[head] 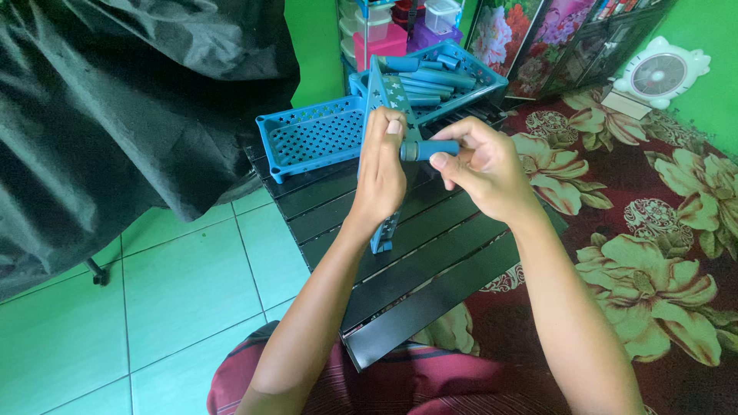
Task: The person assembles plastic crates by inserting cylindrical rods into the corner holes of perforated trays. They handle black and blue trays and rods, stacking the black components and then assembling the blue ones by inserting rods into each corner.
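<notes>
While the left hand (pixel 382 173) is gripping a blue tray (pixel 387 154) upright, the right hand (pixel 484 165) is pinching a blue tube (pixel 430 149) against its three-o'clock corner, needing alignment.

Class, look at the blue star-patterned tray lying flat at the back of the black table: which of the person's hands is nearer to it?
Left. The left hand, holding an upright blue panel, is just beside the blue tray. The right hand, holding a blue tube, is farther off.
</notes>
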